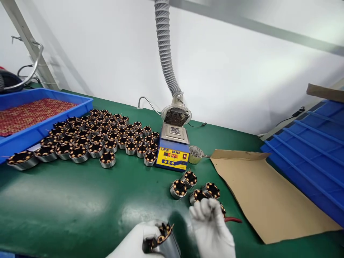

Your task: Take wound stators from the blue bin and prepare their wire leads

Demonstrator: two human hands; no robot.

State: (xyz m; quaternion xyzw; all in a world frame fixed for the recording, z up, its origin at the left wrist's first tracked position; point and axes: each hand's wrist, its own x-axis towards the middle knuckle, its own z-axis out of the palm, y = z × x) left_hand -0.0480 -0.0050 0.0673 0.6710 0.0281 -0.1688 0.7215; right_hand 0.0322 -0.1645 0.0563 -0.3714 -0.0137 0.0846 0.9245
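Observation:
My left hand (134, 242), in a white glove, grips a motor stator (168, 243) at the bottom middle. The stator is tilted, with its copper windings and black insulators facing up and to the left; a wire end sticks out of its rim. My right hand (211, 224), also gloved, is closed with its fingers curled, just right of that stator. What its fingers hold, if anything, is hidden. A red handle (233, 219) shows beyond the right hand; whether the hand touches it I cannot tell. Several stators (178, 188) stand upright just past the right hand.
Many stators (107, 157) stand grouped at the left beside a blue tray (48, 129) of red parts. A blue-yellow solder pot (172, 157) sits under a grey fume hose (164, 39), beside a small cup (195, 154). Cardboard (249, 190) and a blue crate (314, 154) occupy the right.

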